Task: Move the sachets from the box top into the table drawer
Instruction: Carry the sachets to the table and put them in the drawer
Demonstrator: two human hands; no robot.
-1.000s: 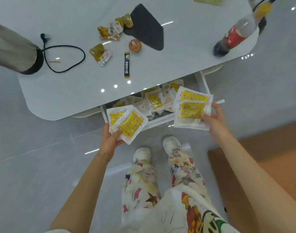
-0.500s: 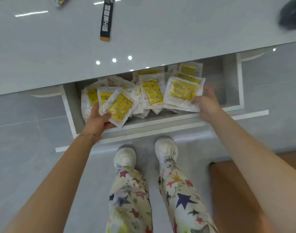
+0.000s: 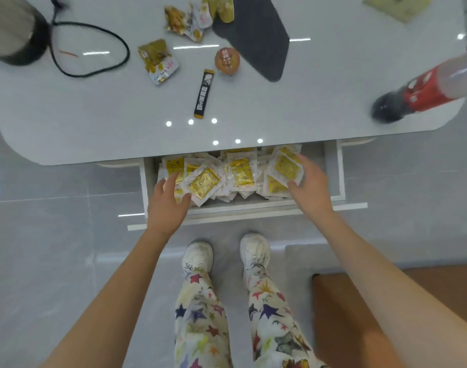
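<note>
The sachets, white with yellow panels, lie heaped in the open drawer, which is pulled out from under the near edge of the surface in the middle of the frame. The pile fills the drawer from its left wall to right of centre, with the packets overlapping at many angles.

The left hand reaches in at the drawer's left end. Its fingers are extended and rest on the sachets there, the thumb apart and just beside a tilted sachet. The right hand is at the right end of the pile, fingers spread and loose against the edge of the top sachets, curled round nothing.

On the surface above, a black stick packet lies near the centre, with a round brown-wrapped item just beyond it and a dark grey flat shape behind that. Yellow snack packets lie to the left, beside a looped black cord. A bottle with a red label stands at the right edge.

Below the drawer are white shoes and star-patterned trousers on the grey tiled floor.
</note>
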